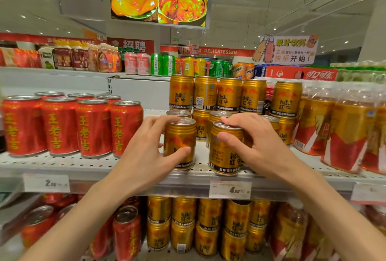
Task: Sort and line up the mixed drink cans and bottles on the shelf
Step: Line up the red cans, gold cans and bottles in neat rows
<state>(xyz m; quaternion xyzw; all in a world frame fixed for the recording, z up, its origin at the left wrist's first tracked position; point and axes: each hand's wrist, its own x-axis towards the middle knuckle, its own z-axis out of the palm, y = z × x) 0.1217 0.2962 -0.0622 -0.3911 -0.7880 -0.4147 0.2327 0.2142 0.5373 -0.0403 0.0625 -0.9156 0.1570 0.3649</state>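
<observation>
Two gold Red Bull cans stand at the front edge of the white perforated shelf (62,164). My left hand (146,156) grips the left gold can (181,135), fingers over its lid and thumb on its front. My right hand (257,146) grips the right gold can (225,156) the same way, thumb across its label. Behind them more gold cans (229,93) stand stacked two high. Several red herbal tea cans (94,127) are lined up to the left.
Shrink-wrapped packs of bottles with gold and red labels (344,127) fill the shelf's right side. Price tags (229,189) hang on the shelf lip. The shelf below holds red cans (127,233) and gold cans (208,225). Mixed drinks (156,64) line the upper shelf.
</observation>
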